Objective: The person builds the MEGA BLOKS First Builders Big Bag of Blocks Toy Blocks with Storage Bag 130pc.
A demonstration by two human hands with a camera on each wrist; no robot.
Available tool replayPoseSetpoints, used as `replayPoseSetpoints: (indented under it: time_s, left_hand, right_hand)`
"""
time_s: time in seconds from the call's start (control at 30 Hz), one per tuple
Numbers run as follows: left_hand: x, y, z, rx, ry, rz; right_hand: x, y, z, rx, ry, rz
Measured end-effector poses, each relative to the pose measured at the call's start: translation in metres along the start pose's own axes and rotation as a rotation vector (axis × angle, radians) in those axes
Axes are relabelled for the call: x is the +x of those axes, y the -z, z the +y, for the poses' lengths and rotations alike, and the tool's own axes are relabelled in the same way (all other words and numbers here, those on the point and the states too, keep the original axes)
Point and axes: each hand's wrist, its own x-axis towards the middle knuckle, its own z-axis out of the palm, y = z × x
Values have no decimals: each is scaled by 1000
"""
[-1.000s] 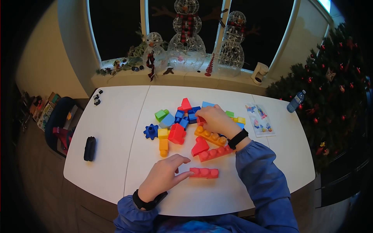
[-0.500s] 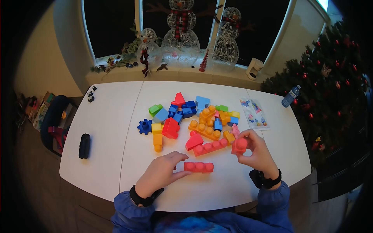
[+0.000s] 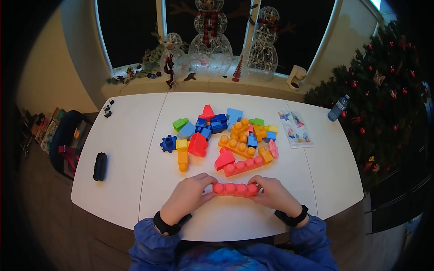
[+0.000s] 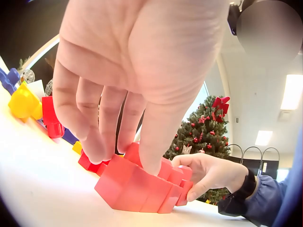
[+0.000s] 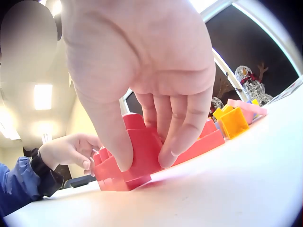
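Note:
On the near part of the table lies a short row of red toy bricks [image 3: 229, 189] with round studs on top. My left hand [image 3: 187, 194] holds its left end, thumb on the near side and fingers behind. At the other end my right hand [image 3: 276, 197] pinches a single red brick [image 5: 144, 153] between thumb and fingers, right against the row. Just beyond sit a longer red brick row [image 3: 243, 168] and a slanted red block [image 3: 224, 159]. An orange studded row [image 3: 236, 147] is farther back.
Blue, green, yellow and pink blocks spread across the table's middle, with a blue gear-shaped piece [image 3: 168, 144] at their left. A picture sheet [image 3: 295, 130] and a bottle [image 3: 339, 108] are at right; a black case [image 3: 100, 166] is at left.
My right hand took a red brick from the pile, brought it nearer, then left to the row's right end. My left hand moved onto the row's left end.

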Motion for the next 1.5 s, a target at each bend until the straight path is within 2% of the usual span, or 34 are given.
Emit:
replayPoseSetpoints:
  time_s: [0.23, 0.33, 0.43, 0.53, 0.63, 0.73, 0.8, 0.83, 0.93, 1.13, 1.23, 1.33, 1.5]
  left_hand:
    - [0, -3, -1, 3, 7, -2]
    - [0, 1, 3, -17, 29, 13]
    - [1, 9, 7, -106, 81, 63]
    - [11, 20, 5, -96, 61, 158]
    - [39, 28, 1, -122, 6, 168]
    - [77, 14, -24, -140, 9, 55]
    - [98, -5, -45, -4, -16, 92]
    - [106, -7, -45, 63, -28, 111]
    - [123, -11, -47, 128, 38, -37]
    - [136, -11, -42, 189, 100, -190]
    - [135, -7, -40, 158, 71, -187]
    - [134, -4, -35, 161, 122, -221]
    - [130, -5, -35, 89, 108, -118]
  right_hand:
    - [1, -2, -2, -8, -4, -3]
    - [0, 0, -2, -126, 44, 5]
    - [-7, 17, -10, -37, 40, 52]
    - [-14, 32, -10, -17, 56, 121]
    - [-17, 41, -12, -16, 50, 174]
    - [-18, 40, -15, -7, 92, 218]
    - [-20, 39, -16, 10, 102, 210]
    - [-22, 38, -17, 18, 107, 204]
    - [-25, 37, -17, 39, 122, 205]
    - [-29, 36, -12, 30, 110, 199]
    - [-28, 36, -13, 33, 105, 195]
    - [-28, 34, -10, 38, 132, 205]
    - [-28, 35, -19, 33, 88, 180]
